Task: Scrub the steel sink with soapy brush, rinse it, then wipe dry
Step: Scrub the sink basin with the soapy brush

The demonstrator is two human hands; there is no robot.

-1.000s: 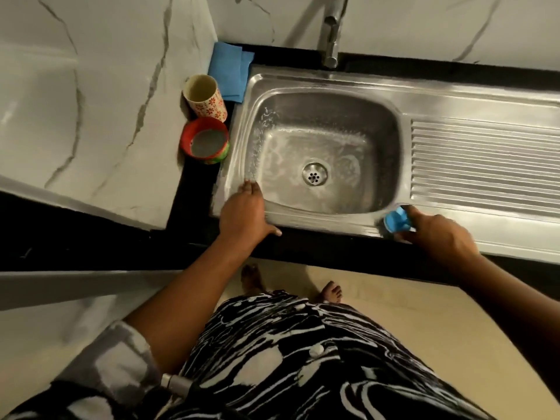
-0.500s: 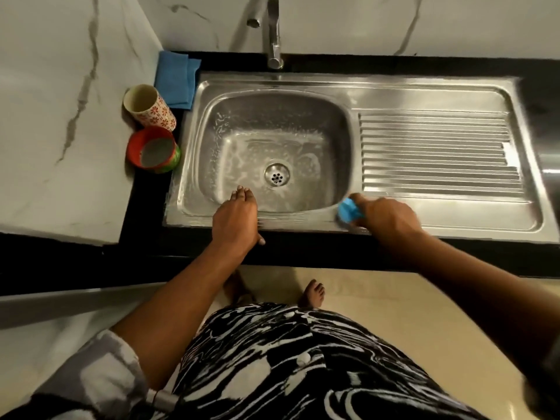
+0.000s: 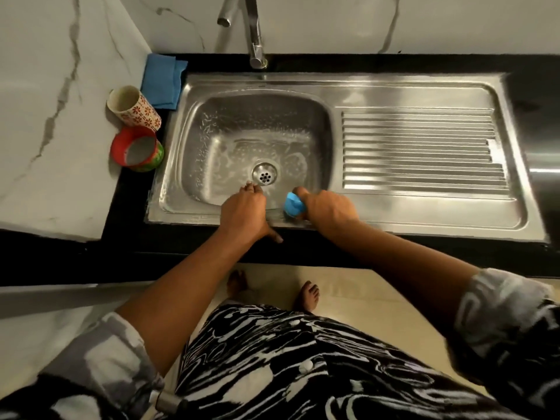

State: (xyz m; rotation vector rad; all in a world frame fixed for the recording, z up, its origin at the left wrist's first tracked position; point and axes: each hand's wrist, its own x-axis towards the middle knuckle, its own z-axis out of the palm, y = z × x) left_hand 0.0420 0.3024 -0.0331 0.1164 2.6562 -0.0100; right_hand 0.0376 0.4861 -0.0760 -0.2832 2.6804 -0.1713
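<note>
Counting one sink (image 3: 378, 87), one brush (image 3: 293, 204), two cups (image 3: 135, 109) (image 3: 138, 150). Right hand (image 3: 330, 209) grasps brush; left hand (image 3: 244, 213) flat, fingers (image 3: 250, 189) relaxed, on rim.

White, grey-veined marble walls (image 3: 333, 22) meet a black countertop (image 3: 394, 63) above a pale beige floor (image 3: 378, 298).

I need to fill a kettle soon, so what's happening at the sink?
A person is scrubbing the steel sink. The right hand grips a blue brush on the front rim; the left hand rests on the rim beside it. Soapy streaks cover the basin and no water runs from the tap. The blue cloth lies folded at the back left corner, so rinsing and drying remain.
</note>
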